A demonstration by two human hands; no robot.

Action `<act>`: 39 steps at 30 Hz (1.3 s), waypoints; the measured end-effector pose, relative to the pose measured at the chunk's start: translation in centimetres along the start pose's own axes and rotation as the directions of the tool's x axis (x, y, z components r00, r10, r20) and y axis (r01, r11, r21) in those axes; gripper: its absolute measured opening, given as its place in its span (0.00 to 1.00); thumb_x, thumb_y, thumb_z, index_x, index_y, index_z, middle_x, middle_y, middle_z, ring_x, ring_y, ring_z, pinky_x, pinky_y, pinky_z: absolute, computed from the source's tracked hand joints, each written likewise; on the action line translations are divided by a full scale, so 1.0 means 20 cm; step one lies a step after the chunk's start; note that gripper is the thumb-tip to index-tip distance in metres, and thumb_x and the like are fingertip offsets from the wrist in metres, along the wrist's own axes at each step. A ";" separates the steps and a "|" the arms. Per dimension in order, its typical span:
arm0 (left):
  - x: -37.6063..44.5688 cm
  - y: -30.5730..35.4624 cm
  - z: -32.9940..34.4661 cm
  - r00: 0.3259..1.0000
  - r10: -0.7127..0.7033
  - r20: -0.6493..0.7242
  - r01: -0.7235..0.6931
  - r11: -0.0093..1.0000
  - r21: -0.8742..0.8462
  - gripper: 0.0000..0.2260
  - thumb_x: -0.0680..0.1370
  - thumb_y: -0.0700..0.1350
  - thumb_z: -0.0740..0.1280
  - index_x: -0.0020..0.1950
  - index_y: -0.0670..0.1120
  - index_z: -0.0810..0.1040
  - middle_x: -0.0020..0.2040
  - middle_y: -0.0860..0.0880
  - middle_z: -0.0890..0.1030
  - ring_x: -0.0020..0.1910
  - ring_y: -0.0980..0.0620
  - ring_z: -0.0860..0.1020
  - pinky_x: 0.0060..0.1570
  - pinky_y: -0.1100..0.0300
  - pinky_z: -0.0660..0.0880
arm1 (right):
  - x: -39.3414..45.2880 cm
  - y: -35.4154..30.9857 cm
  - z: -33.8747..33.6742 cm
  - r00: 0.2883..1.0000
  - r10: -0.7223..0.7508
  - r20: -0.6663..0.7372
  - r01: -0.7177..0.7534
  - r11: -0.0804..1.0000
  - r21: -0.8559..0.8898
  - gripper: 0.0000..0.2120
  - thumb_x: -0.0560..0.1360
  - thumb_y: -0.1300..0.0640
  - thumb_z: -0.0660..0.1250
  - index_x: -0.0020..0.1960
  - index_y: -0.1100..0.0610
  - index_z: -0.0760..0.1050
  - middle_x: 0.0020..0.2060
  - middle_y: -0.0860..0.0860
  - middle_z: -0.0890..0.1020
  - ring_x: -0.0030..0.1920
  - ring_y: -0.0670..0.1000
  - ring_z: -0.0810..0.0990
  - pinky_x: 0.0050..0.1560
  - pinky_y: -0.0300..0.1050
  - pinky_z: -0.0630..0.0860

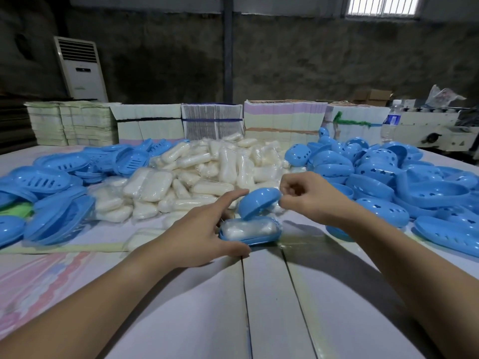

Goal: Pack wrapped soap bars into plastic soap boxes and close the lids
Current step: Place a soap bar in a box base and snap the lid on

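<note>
- I have the blue oval plastic soap box base [250, 235] sitting on the pale planked tabletop [272, 307], just ahead of centre, with a clear-wrapped white soap bar [246, 228] lying flat inside it.
- My left hand [204, 237] is at 9 o'clock of the base. Thumb and fingers are spread apart around its near and left rim, touching it; I judge this is to keep the base from sliding while the lid comes down.
- My right hand [308, 196] sits at 2 o'clock of the base, fingers curled together, pinching the far edge of the blue domed plastic lid [259, 202].
- The lid stands tilted, its lower edge meeting the base's back rim, its upper edge raised towards 1 o'clock. Whether it is hinged there or only resting, I cannot tell.
- The step in hand looks like the closing: the bar is seated, and the lid needs swinging down and pressing onto the rim.
- One risk: loose wrap at the bar's edge could catch between lid and rim.
- Supplies lie within reach: a heap of wrapped white soap bars [215, 164] at 12 o'clock, slotted blue bases [51, 182] at 10 o'clock, perforated blue lids [388, 177] at 2 o'clock.
</note>
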State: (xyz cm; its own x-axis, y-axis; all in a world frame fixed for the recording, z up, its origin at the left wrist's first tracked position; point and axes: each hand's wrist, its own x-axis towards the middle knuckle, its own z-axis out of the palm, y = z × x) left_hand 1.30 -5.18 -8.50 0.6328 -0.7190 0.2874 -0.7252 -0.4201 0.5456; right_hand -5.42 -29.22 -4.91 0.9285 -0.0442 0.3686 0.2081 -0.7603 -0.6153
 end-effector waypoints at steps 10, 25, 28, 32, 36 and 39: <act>0.00 0.00 0.00 0.999 0.034 -0.007 -0.034 0.998 0.049 0.37 0.66 0.63 0.76 0.69 0.72 0.60 0.55 0.67 0.77 0.50 0.69 0.74 0.45 0.66 0.71 | -0.01 0.03 0.03 0.954 -0.022 0.300 0.024 1.000 -0.003 0.18 0.76 0.48 0.65 0.65 0.36 0.73 0.60 0.39 0.77 0.54 0.34 0.75 0.55 0.33 0.69; 0.01 0.01 0.01 0.991 -0.087 -0.097 0.076 0.991 -0.114 0.31 0.61 0.62 0.78 0.58 0.66 0.66 0.48 0.59 0.79 0.41 0.62 0.78 0.36 0.68 0.75 | -0.02 -0.02 0.09 0.943 -0.004 0.332 0.053 0.989 -0.138 0.30 0.68 0.30 0.64 0.66 0.41 0.70 0.57 0.41 0.76 0.55 0.42 0.76 0.57 0.43 0.74; 0.01 0.01 0.00 0.984 -0.100 -0.145 0.075 0.983 -0.169 0.28 0.65 0.57 0.79 0.57 0.63 0.68 0.50 0.59 0.79 0.41 0.61 0.79 0.40 0.66 0.76 | -0.03 -0.01 0.09 0.920 0.017 0.391 0.023 0.995 -0.098 0.28 0.69 0.36 0.70 0.66 0.39 0.66 0.55 0.38 0.76 0.51 0.39 0.77 0.53 0.37 0.74; 0.00 0.02 -0.01 0.980 -0.128 -0.153 0.083 0.958 -0.274 0.29 0.64 0.54 0.80 0.58 0.64 0.67 0.54 0.57 0.79 0.46 0.60 0.80 0.48 0.59 0.80 | -0.02 0.00 0.12 0.927 0.008 0.375 -0.004 1.000 -0.012 0.29 0.71 0.48 0.75 0.66 0.39 0.63 0.54 0.38 0.75 0.49 0.36 0.77 0.44 0.28 0.73; 0.01 0.04 -0.01 0.967 -0.157 -0.202 0.069 0.921 -0.384 0.31 0.62 0.50 0.82 0.58 0.63 0.69 0.53 0.54 0.81 0.51 0.63 0.80 0.49 0.60 0.81 | -0.03 0.00 0.14 0.930 -0.014 0.367 -0.027 0.994 0.107 0.30 0.72 0.50 0.75 0.67 0.42 0.63 0.55 0.40 0.75 0.49 0.35 0.77 0.43 0.27 0.73; 0.01 0.05 -0.01 0.965 -0.183 -0.188 0.083 0.892 -0.444 0.31 0.65 0.44 0.83 0.59 0.62 0.70 0.53 0.53 0.81 0.51 0.65 0.80 0.43 0.67 0.80 | -0.03 -0.01 0.15 0.935 -0.009 0.355 -0.033 0.993 0.112 0.29 0.72 0.49 0.75 0.67 0.42 0.63 0.55 0.41 0.74 0.49 0.35 0.76 0.43 0.27 0.73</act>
State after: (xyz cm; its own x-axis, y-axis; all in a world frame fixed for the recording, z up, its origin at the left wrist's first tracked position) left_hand 0.78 -5.56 -7.81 0.7942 -0.5132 0.3253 -0.4739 -0.1881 0.8603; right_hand -5.14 -27.13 -7.00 0.9754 0.1952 0.1028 0.2102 -0.6814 -0.7011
